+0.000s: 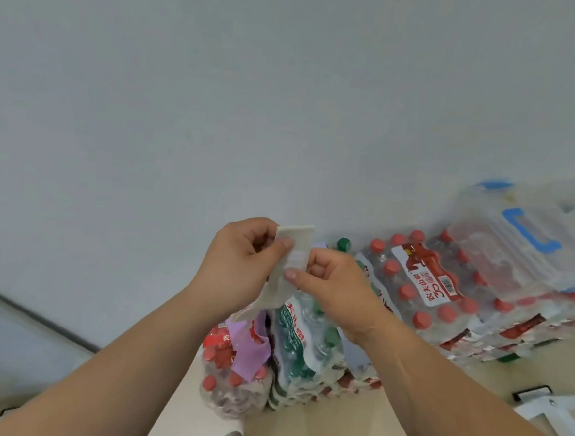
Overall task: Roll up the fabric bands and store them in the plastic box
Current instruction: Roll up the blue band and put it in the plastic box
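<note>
Left hand (238,265): fingers (286,244) curled, pinching the upper part of a pale beige fabric band (296,249); right hand (339,289): thumb and fingers clamped on the same band just below; band held upright in the air before a grey wall (220,94), its tail hanging between the wrists; purple band (251,349) draped over a red-capped bottle pack (220,376); green-capped pack (299,341) just beside it; larger red-capped pack (421,285), red label reads 农夫山泉, barcode below; clear plastic box (516,240) with blue latches sits on the packs at right, well apart from both hands.

Beige fabric band (298,244), upright, unrolled
</note>
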Demonstrator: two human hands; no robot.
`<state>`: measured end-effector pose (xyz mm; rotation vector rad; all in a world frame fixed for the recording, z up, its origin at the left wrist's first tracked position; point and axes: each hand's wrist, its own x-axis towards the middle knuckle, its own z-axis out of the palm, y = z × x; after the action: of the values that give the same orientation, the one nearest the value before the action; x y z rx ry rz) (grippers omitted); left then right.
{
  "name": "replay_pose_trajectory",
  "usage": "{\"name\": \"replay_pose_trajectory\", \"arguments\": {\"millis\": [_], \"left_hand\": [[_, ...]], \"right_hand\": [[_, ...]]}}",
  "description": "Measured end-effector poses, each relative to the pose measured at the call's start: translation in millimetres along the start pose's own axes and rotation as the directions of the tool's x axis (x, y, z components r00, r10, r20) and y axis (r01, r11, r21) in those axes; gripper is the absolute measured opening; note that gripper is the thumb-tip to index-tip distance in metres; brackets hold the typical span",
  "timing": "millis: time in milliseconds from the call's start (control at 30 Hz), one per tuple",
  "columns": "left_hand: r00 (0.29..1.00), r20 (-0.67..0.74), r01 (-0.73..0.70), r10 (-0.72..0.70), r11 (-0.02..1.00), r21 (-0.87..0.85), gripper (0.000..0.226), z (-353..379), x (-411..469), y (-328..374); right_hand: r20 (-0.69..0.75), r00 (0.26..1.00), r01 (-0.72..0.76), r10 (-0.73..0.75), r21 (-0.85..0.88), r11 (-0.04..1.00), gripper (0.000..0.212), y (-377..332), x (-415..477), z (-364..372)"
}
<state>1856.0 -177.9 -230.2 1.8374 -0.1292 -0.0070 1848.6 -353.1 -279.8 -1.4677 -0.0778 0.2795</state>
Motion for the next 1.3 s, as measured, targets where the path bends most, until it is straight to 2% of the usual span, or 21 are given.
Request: {"name": "replay_pose_trajectory", "arguments": {"millis": [167,333,467,633,767,900,1067,1167,1300], "left_hand": [[0.991,-0.131,0.001,-0.001,1.0,0.003,0.025,71.8,-6.2,31.2],[0.983,-0.182,0.012,-0.025,0.997,-0.072,0.024,154.5,7.5,55.1],[0.978,-0.17,0.103,-0.118,0.99,-0.095,0.025,208.6,18.8,51.5],[0.956,-0.085,0.275,-0.281,0.959,-0.075,0.021,251.1,32.0,26.6],[0.932,-0.046,0.361,-0.359,0.932,0.027,0.013,274.4,48.8,-1.2],[0.922,-0.003,0.385,-0.388,0.913,0.139,0.012,294.7,78.2,-24.3],[0.925,0.052,0.352,-0.377,0.899,0.262,0.01,314.8,133.3,-44.5],[0.934,0.107,0.288,-0.341,0.895,0.34,0.009,324.5,164.2,-52.8],[0.953,0.19,0.112,-0.237,0.856,0.505,0.029,333.9,195.4,-65.4]], "right_hand": [[0.055,0.998,-0.011,0.012,-0.018,1.0,0.017,-2.4,-39.9,-70.5],[0.003,1.0,-0.018,0.018,-0.056,0.998,0.011,1.9,-81.6,-151.3],[-0.074,0.997,-0.043,0.033,-0.139,0.989,0.002,2.7,-101.5,-203.8],[-0.121,0.988,-0.13,0.1,-0.271,0.954,0.024,17.7,-112.7,-246.7],[-0.269,0.953,-0.244,0.137,-0.419,0.875,0.026,39.9,-106.0,-275.2],[-0.271,0.945,-0.301,0.182,-0.507,0.807,0.024,55.1,-90.8,-294.2],[-0.275,0.928,-0.365,0.25,-0.547,0.754,0.037,63.3,-59.8,-304.4],[-0.317,0.924,-0.37,0.212,-0.609,0.701,0.037,63.3,-39.6,-308.5],[-0.339,0.92,-0.385,0.196,-0.695,0.607,0.034,64.4,-13.8,-315.0]]}}
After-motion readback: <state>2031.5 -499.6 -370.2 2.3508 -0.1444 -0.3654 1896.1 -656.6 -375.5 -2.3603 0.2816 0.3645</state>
